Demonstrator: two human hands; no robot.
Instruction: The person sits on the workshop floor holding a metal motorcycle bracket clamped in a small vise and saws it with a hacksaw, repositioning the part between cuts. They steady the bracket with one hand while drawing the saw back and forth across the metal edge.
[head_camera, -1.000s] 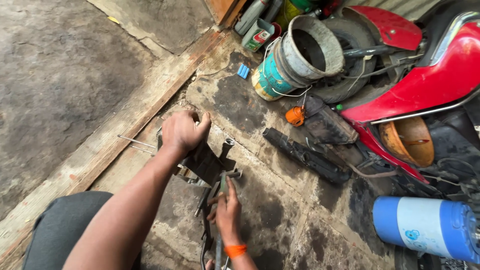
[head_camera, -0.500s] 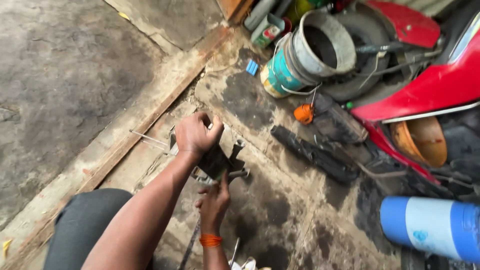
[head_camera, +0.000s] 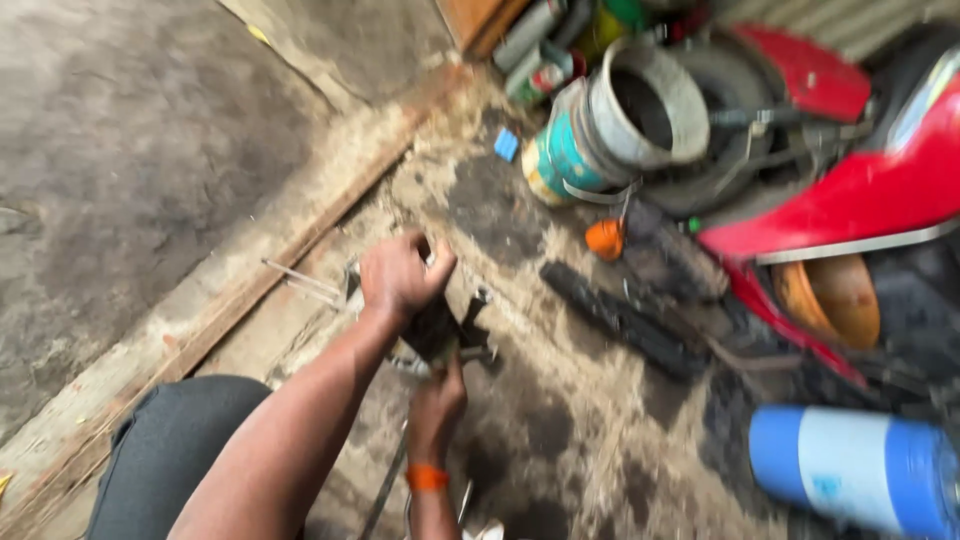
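Gripping a dark metal part (head_camera: 440, 330) on the oily floor (head_camera: 560, 420): left hand (head_camera: 398, 277) is clenching over its top, right hand (head_camera: 437, 395) is closing on its underside. Work looks midway; part is staying assembled, rods (head_camera: 300, 280) lying beside.

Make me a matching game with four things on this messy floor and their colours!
Things:
1. cylinder lying at the lower right
2. wristband
3. small square block
4. curved vehicle panel

Colours:
A. red
B. orange
C. blue and white
D. light blue

Pairs: 1-C, 2-B, 3-D, 4-A
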